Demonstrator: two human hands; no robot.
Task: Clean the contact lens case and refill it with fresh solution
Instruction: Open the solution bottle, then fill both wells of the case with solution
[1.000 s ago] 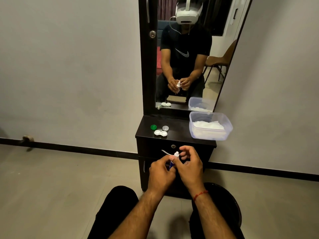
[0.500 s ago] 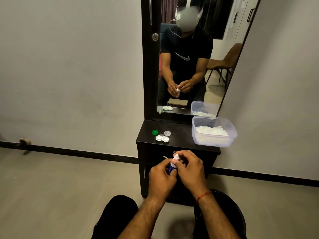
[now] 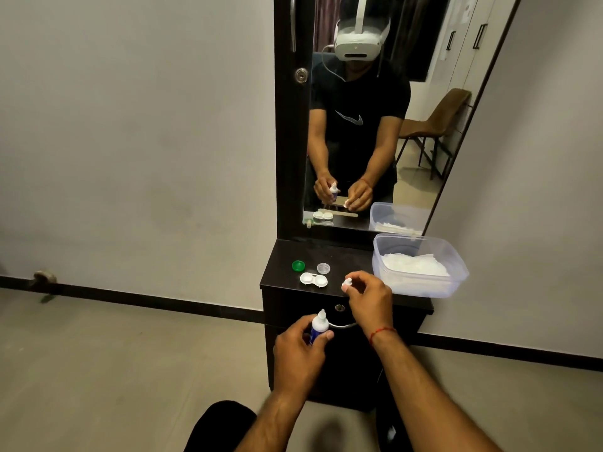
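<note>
Your left hand [image 3: 300, 349] is wrapped round the small white squeeze bottle with a blue label [image 3: 319, 328], its nozzle bare and pointing up. Your right hand [image 3: 370, 300] pinches the small white pointed cap [image 3: 347, 284] between thumb and fingertip, over the near edge of the cabinet and apart from the bottle.

The dark glossy cabinet top [image 3: 350, 257] carries everything else. On its right stands the clear rectangular plastic tub [image 3: 421, 289], open, with white tissues [image 3: 412, 264] inside. You hold the bottle nearer than the top's front edge. I judge it light and soft-walled, so keep it held round the middle and squeeze gently. With the nozzle uncovered, a firm press will likely spill solution.

The white two-well plastic contact lens case [image 3: 314, 279] lies flat near the left front of the top, wells facing up, a little left of the cap. I cannot tell whether the wells hold liquid. The case looks stiff, very light and smooth, so expect it to skate on the glossy surface and turn slippery once wet. Take it by the narrow bridge between the wells or by the outer rims, not inside the cups.

Just beyond it sit the round green lid [image 3: 298, 265] on the left and the round clear lid [image 3: 323, 268] on the right, apart from each other and from the case. Both are tiny and may roll, so lift them by the rim. The cap is smallest of all and easy to drop; set it down somewhere flat.
</note>
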